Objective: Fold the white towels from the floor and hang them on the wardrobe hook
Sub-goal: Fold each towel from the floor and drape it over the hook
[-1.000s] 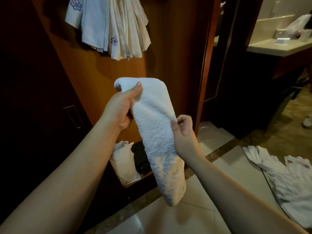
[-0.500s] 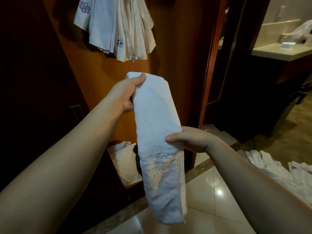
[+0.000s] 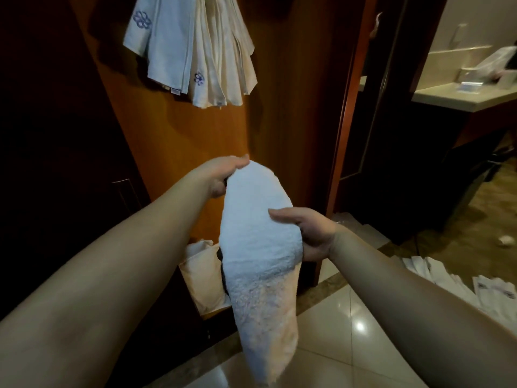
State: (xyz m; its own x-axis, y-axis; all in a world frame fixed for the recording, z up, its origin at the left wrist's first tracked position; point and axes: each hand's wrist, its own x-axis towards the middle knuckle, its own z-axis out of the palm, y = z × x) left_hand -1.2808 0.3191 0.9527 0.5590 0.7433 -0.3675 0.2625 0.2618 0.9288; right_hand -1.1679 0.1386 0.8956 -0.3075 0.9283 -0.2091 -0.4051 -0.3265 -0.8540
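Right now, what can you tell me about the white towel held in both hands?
The towel is white terry cloth, fluffy, folded into a long narrow strip that hangs downward in front of the wooden wardrobe. Its lower end looks yellowish, perhaps from the lighting. The left hand grips its rounded top end; the right hand holds its right edge at mid-length, thumb across the front. It touches nothing else.

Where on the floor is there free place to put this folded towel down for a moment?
Bare glossy floor tile lies between the held white towel and the right forearm, in front of the wardrobe's base. Further right it is crowded: white towels on the floor cover the tiles. The wardrobe's bottom shelf is taken by a cream bag.
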